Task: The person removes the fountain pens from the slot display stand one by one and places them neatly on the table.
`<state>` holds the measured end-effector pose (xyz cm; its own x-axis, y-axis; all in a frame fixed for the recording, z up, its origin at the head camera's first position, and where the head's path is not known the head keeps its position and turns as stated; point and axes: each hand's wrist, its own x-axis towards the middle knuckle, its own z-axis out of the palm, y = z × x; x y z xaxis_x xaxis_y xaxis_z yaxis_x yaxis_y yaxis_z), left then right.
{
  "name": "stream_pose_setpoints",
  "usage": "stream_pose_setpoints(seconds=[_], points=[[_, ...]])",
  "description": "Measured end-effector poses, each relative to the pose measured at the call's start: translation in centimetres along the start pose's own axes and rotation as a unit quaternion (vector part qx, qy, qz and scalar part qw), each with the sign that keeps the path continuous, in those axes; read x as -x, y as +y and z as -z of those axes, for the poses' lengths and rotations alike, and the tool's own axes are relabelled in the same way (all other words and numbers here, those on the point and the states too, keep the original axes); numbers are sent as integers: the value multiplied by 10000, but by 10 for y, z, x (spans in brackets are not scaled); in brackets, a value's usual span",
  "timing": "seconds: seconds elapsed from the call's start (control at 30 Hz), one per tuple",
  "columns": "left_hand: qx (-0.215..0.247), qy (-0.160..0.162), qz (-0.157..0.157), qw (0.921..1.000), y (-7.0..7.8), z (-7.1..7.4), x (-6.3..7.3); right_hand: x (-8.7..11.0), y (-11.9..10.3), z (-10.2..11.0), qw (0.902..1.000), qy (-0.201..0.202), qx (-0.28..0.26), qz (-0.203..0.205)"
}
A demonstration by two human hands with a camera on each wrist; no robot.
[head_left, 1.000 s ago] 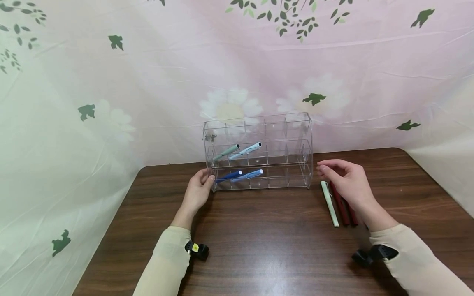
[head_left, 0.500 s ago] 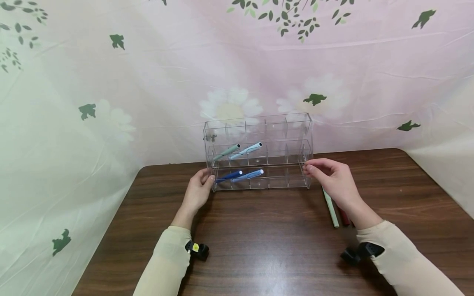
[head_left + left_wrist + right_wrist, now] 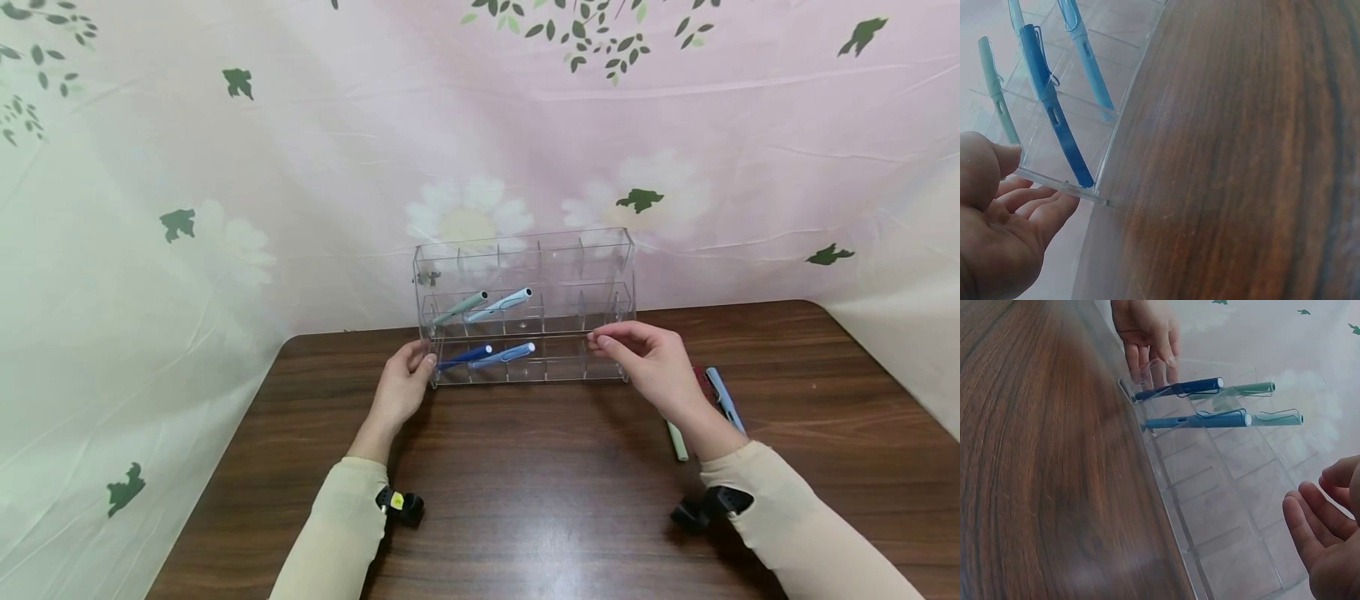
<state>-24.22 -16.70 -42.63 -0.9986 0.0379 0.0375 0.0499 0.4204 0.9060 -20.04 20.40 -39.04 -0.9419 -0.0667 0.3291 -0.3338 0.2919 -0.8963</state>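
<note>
My left hand (image 3: 401,385) grips the left end of a clear pen rack (image 3: 562,369), thumb on one face of its side panel and fingers on the other, as the left wrist view shows. Two pens lean in its lower tier: a dark blue pen (image 3: 465,358) and a mid-blue pen (image 3: 504,356). Above them lie a grey-green pen (image 3: 461,307) and a pale blue pen (image 3: 498,306). My right hand (image 3: 654,362) hovers before the rack's right part with fingers loosely bent. Nothing shows between its thumb and fingers in the right wrist view.
Partly behind my right forearm, a mint pen (image 3: 677,442), a dark red pen (image 3: 703,382) and a blue pen (image 3: 725,398) lie on the wooden table (image 3: 510,500). A patterned cloth (image 3: 337,167) hangs behind the rack.
My right hand has moved left, from beside the rack to in front of its right part, uncovering the blue pen on the table. The left hand and the rack stay put.
</note>
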Motion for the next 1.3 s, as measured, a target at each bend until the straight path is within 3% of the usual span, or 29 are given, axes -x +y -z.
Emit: stream_pose_setpoints(seconds=[0.73, 1.3], points=[[13, 27, -16, 10000, 0, -1, 0, -11, 2, -33, 9979, -259, -573, 178], [2, 26, -16, 10000, 1, 0, 0, -17, 1, -52, 9982, -500, -333, 59]])
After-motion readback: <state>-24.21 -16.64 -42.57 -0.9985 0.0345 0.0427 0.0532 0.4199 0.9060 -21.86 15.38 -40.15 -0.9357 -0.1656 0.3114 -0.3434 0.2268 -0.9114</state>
